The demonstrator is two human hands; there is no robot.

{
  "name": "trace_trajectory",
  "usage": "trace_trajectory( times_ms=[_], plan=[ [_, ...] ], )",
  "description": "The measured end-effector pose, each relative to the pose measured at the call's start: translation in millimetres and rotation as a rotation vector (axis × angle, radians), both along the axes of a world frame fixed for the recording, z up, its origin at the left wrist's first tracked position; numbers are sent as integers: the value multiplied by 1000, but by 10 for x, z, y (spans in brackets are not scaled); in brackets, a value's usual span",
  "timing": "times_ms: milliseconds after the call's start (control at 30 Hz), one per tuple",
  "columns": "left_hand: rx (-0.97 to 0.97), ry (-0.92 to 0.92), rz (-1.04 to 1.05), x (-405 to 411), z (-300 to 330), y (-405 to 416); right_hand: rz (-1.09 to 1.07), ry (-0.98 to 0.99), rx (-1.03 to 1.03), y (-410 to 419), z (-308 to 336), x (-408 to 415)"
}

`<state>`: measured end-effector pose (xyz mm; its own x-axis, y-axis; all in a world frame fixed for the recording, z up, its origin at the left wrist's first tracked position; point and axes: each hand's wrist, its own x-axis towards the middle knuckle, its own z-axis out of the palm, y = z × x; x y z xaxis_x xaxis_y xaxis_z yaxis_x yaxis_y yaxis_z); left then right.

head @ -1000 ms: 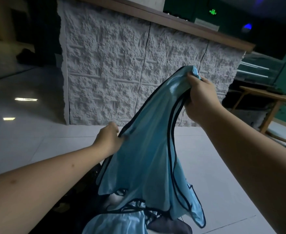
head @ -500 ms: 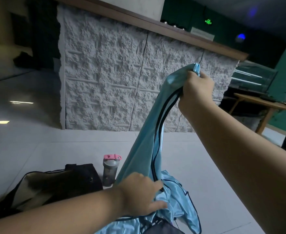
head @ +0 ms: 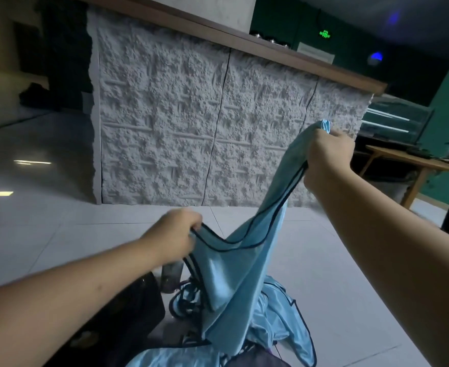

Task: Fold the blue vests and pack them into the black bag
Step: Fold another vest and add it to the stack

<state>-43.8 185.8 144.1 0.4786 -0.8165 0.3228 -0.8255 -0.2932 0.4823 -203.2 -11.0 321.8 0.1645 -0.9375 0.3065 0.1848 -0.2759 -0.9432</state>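
Head view: left hand (head: 177, 235) and right hand (head: 326, 157) each grip the blue vest (head: 244, 266), stretched diagonally up-right.

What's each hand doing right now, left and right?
Left hand: closed, gripping the dark-trimmed edge of the blue vest.
Right hand: closed, holding the same vest's upper end, raised higher.

light blue vest (head: 244, 274) with dark navy edging (shiny fabric), black bag (head: 128, 311), white rough-textured counter front (head: 165, 128).
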Motion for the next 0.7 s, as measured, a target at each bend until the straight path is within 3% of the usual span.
trace_trajectory(
  times_ms=[100, 367, 533, 700],
  plan=[
    [-181, 125, 23, 260, 309, 13, -58, 72, 35, -123, -34, -64],
    [-469, 130, 234, 628, 1079, 95, -124, 212, 55, -322, -66, -233],
    [-389, 107, 311, 714, 1351, 95, -71, 232, 24, -331, -144, -257],
    [-232, 152, 80, 574, 1671, 63, 62, 434, -126, -347, -62, -131]
  ],
)
